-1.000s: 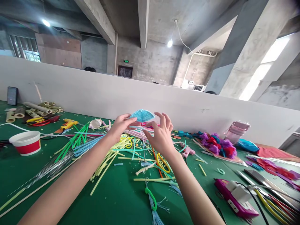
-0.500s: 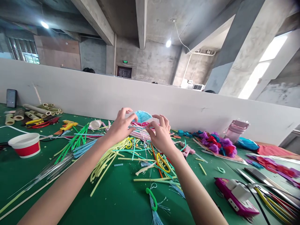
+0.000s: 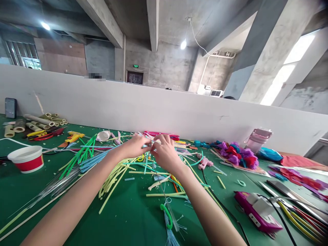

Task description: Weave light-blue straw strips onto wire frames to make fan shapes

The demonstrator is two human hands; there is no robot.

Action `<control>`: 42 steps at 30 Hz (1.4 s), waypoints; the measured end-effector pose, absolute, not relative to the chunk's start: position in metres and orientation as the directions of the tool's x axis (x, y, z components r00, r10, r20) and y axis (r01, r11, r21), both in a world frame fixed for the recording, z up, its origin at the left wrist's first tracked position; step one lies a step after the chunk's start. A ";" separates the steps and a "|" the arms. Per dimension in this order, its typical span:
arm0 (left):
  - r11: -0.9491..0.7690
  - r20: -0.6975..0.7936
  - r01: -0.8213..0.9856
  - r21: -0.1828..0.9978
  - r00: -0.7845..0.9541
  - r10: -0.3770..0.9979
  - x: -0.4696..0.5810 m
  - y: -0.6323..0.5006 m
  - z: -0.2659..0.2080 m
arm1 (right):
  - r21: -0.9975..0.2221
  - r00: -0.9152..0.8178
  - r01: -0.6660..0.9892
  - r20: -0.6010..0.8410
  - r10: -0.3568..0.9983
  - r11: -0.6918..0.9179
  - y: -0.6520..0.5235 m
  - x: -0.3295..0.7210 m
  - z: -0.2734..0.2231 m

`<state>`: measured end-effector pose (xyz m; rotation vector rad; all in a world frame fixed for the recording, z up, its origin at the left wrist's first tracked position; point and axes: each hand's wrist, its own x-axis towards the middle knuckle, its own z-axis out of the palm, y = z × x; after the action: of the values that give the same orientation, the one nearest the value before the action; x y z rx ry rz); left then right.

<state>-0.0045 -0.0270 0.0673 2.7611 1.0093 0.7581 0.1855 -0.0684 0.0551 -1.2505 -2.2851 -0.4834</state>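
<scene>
Over the middle of the table my left hand [image 3: 137,146] and my right hand [image 3: 165,152] meet, fingers bent and fingertips pinched close together. What sits between the left fingertips is hidden. A thin string [image 3: 161,184] with a small bead [image 3: 154,166] on it hangs from beneath the right fingers. It runs down to a light blue tassel [image 3: 170,237]. Beside the tassel's top lies a bent green pipe cleaner [image 3: 167,216]. Below and behind the hands spread pale yellow sticks [image 3: 112,182] and light blue ones [image 3: 93,160].
Left are a paper cup [image 3: 27,159], a yellow glue gun [image 3: 74,137], pliers [image 3: 43,134] and bamboo pieces [image 3: 38,119]. Right are a pink glue gun [image 3: 204,162], coloured petals [image 3: 238,155], a pink bottle [image 3: 258,140] and a magenta power strip [image 3: 257,213]. A white partition [image 3: 128,106] stands behind.
Both hands have come down and together from being held apart. The light blue fan-shaped piece between them no longer shows. The string still hangs below.
</scene>
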 end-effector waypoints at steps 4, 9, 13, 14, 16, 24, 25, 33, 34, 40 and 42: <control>-0.641 0.207 0.410 0.648 0.716 0.667 -0.009 -0.007 0.048 | -0.211 -0.435 0.821 0.369 0.821 0.530 -0.056 0.184 0.049; -0.372 0.122 0.228 0.900 0.688 0.716 -0.006 0.005 0.023 | -0.562 -0.307 0.729 0.242 0.920 0.391 -0.032 0.193 0.033; -0.305 0.079 0.233 0.924 0.663 0.745 0.002 -0.004 0.018 | -0.794 -0.328 0.529 0.134 0.935 0.300 -0.019 0.201 0.015; -0.288 0.060 0.239 0.927 0.665 0.745 0.003 -0.006 0.018 | -0.846 -0.336 0.466 0.101 0.936 0.258 -0.017 0.202 0.011; -0.267 0.026 0.246 0.932 0.688 0.725 0.003 -0.007 0.018 | -0.904 -0.350 0.380 0.055 0.935 0.195 -0.012 0.205 0.004; -0.271 -0.076 0.266 0.925 0.830 0.553 0.003 0.001 0.001 | -0.929 -0.536 0.275 0.064 0.842 0.246 -0.008 0.210 -0.003; -0.272 -0.079 0.275 0.922 0.822 0.564 0.004 -0.001 -0.001 | -0.930 -0.556 0.270 0.061 0.829 0.249 -0.009 0.211 -0.004; -0.474 0.131 0.388 0.790 0.649 0.749 0.004 -0.036 -0.029 | -0.739 -0.478 0.546 0.113 0.871 0.395 -0.037 0.221 -0.014; -0.511 0.192 0.403 0.759 0.612 0.767 0.003 -0.041 -0.032 | -0.668 -0.475 0.601 0.144 0.868 0.439 -0.042 0.221 -0.015; -0.542 0.314 0.535 0.648 0.461 0.830 -0.018 -0.060 -0.038 | -0.278 -0.498 0.793 0.217 0.839 0.543 -0.060 0.217 -0.026; -0.520 0.268 0.585 0.622 0.465 0.844 -0.030 -0.060 -0.040 | -0.214 -0.502 0.816 0.195 0.842 0.536 -0.062 0.215 -0.030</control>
<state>-0.0302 -0.0599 -0.0402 2.2706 1.1923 0.7782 0.2151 -0.0616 -0.0296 -1.3857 -2.5026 0.1360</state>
